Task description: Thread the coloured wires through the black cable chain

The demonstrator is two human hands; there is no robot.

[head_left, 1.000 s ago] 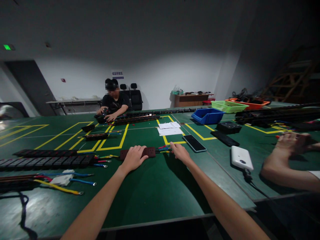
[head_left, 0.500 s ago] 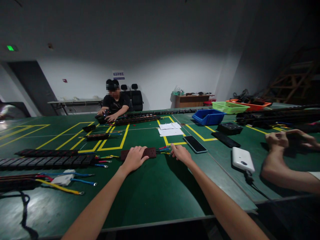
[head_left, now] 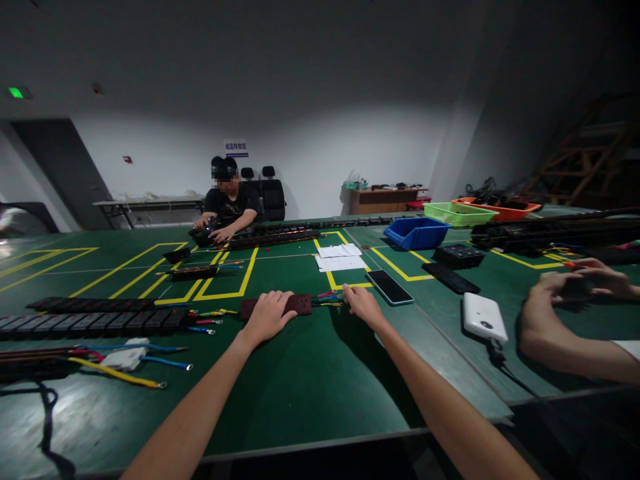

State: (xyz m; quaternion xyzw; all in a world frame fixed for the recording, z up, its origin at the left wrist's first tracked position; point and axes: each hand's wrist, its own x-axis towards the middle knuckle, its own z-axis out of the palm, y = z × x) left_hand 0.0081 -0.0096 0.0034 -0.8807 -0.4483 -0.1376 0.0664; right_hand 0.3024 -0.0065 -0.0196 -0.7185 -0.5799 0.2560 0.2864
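Note:
A short dark red socket strip (head_left: 303, 305) lies on the green table in front of me. My left hand (head_left: 270, 315) is laid over its middle, fingers across the top and thumb along the near side, pressing it to the table. Coloured wires (head_left: 327, 300) with ring terminals come out of its right end; a yellow-green wire (head_left: 226, 312) leaves its left end. My right hand (head_left: 361, 305) is by the wire tips, fingers curled together. Whether its fingertips pinch anything is hidden.
Long black socket strips (head_left: 110, 323) and loose cables (head_left: 115, 373) lie left. A phone (head_left: 390, 287), white device (head_left: 484, 317) and blue bin (head_left: 417, 233) are right. Another person's hands (head_left: 555, 300) work at far right; a co-worker (head_left: 230, 203) sits opposite.
My right fingers have curled in and drawn slightly off the wire ends. My left hand stays on the strip. The hands of the person at right have shifted and turned.

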